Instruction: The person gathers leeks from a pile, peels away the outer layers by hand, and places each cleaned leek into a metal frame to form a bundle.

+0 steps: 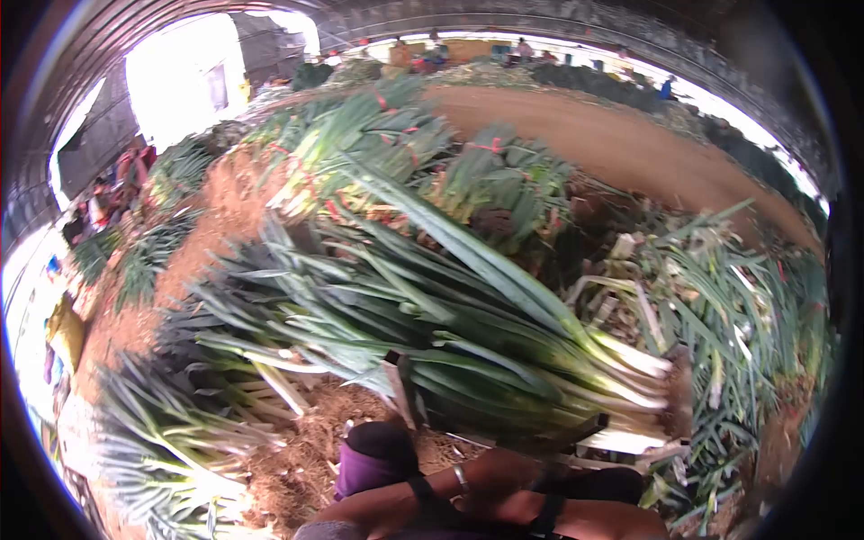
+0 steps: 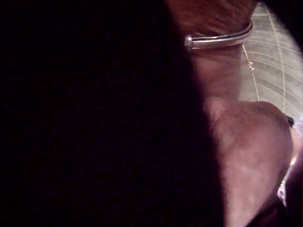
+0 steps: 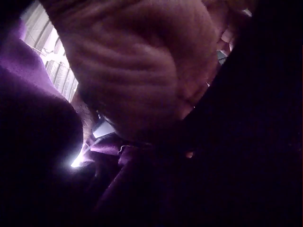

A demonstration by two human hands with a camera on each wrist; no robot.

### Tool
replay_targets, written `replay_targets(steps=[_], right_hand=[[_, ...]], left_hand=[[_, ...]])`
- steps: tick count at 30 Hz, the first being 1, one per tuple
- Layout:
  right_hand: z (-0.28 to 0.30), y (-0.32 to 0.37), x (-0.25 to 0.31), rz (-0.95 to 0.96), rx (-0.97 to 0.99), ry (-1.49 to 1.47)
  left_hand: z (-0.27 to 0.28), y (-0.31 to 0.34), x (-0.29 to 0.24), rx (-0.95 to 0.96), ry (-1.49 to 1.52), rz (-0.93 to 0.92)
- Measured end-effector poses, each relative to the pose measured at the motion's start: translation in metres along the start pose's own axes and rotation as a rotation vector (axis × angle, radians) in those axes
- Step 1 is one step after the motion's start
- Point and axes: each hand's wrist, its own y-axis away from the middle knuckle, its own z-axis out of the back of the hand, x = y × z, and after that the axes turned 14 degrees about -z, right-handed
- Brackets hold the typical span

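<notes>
At the bottom of the head view the forearms cross low before the body. My left hand lies beyond a metal bracelet; its fingers cannot be made out. My right hand is close to it, largely hidden and dark. Just past the hands lies a big pile of leeks, white root ends to the right, green leaves to the left. The left wrist view holds the bracelet and rounded bare skin. Creased skin fills the upper right wrist view, beside purple cloth. Whether either hand holds anything cannot be told.
A dark upright post and a bar stand at the pile's near side. More leeks lie at left on root-strewn soil. Tied bundles are behind, loose leaves at right. A dirt track and people are farther off.
</notes>
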Motion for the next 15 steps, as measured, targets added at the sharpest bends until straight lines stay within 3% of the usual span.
replay_targets(steps=[3, 6, 7, 15], right_hand=[[0.004, 0.001, 0.001, 0.016, 0.025, 0.038], [0.001, -0.001, 0.006, 0.004, 0.023, 0.043], [0.01, 0.002, 0.002, 0.006, 0.01, 0.034], [0.023, -0.008, 0.002, -0.05, -0.052, 0.017]], left_hand=[[0.0, 0.002, 0.0, -0.251, 0.262, 0.012], [0.007, 0.001, -0.006, -0.136, 0.136, 0.081], [-0.015, -0.006, 0.006, -0.152, 0.186, 0.121], [0.014, 0.0, -0.007, -0.062, 0.219, 0.096]])
